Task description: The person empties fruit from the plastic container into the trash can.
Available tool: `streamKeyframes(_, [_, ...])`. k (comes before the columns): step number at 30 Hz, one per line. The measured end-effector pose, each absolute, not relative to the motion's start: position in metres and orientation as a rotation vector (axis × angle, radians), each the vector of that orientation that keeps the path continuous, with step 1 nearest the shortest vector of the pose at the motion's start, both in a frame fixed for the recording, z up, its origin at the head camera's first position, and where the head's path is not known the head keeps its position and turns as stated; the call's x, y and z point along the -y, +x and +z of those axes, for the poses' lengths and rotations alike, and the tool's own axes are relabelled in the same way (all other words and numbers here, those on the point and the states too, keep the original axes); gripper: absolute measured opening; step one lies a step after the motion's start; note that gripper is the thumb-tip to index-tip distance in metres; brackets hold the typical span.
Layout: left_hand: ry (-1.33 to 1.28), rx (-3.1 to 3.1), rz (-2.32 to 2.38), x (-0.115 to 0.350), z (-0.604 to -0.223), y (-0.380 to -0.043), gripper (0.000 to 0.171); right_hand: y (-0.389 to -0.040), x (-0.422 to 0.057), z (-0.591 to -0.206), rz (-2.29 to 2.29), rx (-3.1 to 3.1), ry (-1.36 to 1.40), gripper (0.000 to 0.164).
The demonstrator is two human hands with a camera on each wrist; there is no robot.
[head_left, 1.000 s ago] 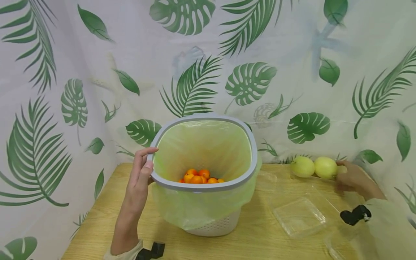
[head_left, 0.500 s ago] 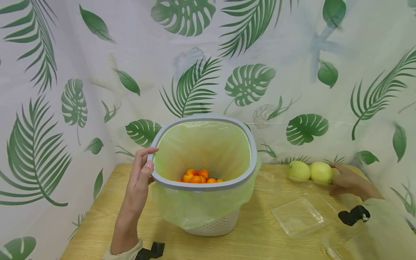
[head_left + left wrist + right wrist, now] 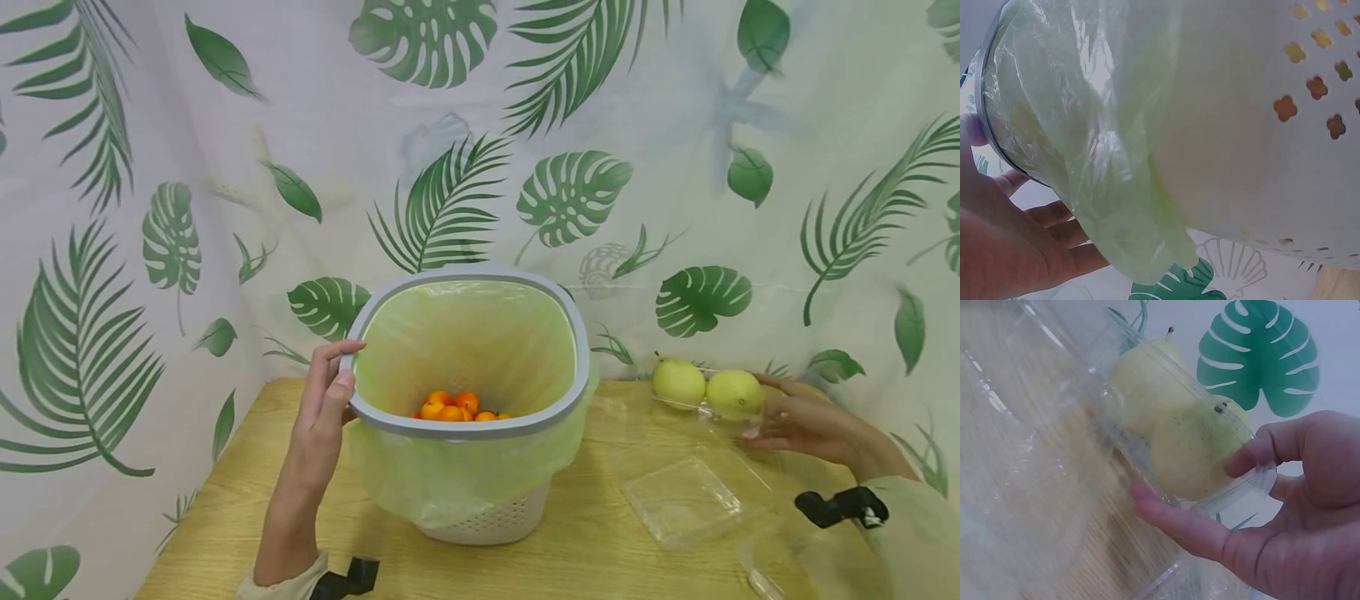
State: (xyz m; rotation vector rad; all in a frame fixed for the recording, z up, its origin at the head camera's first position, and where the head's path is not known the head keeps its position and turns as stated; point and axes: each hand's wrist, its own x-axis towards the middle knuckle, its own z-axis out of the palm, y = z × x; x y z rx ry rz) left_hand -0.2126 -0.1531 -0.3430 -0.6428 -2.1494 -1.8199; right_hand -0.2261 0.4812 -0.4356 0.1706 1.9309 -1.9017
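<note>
My left hand (image 3: 315, 429) grips the left side of the grey rim (image 3: 465, 429) of a white perforated bin (image 3: 506, 517). A pale green plastic bag (image 3: 465, 475) lines the bin and folds over its outside, as the left wrist view also shows. Several small orange mandarins (image 3: 450, 412) lie inside. At the back right, my right hand (image 3: 813, 421) holds one end of a clear plastic tray (image 3: 1263, 481). Two yellow-green pears (image 3: 678, 383) sit side by side in that tray. In the right wrist view, the thumb is at the tray's edge, close against the nearer pear (image 3: 1194, 453).
More clear plastic containers (image 3: 682, 500) lie on the right half of the wooden table (image 3: 592, 533), one reaching the front edge of view. A leaf-printed curtain (image 3: 480, 108) stands close behind the bin and along the sides.
My right hand and the pears in their tray have shifted left and slightly nearer the bin. The left hand keeps its grip on the rim, and the bin stays in place.
</note>
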Motion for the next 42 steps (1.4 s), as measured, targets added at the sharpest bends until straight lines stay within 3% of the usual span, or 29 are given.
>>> streamKeyframes(8, [-0.65,2.15,-1.82,0.153,-0.344,-0.213,0.038,-0.212,-0.491,-0.429,-2.093,-1.762,0.143,0.086])
streamKeyframes(17, [-0.617,2.155,-1.831,0.154,-0.344,-0.212,0.038,-0.202,-0.484,-0.406,-2.111,-1.914,0.074,0.071])
streamKeyframes(34, [-0.601,2.156,-1.838,0.152,-0.345,-0.212,0.039,-0.18,-0.438,-0.351,-2.468,-1.632,-0.374,0.067])
streamKeyframes(42, [-0.578,2.152,-1.862,0.151,-0.346,-0.211,0.04,-0.175,-0.416,-0.322,-2.556,-1.63,-0.263,0.065])
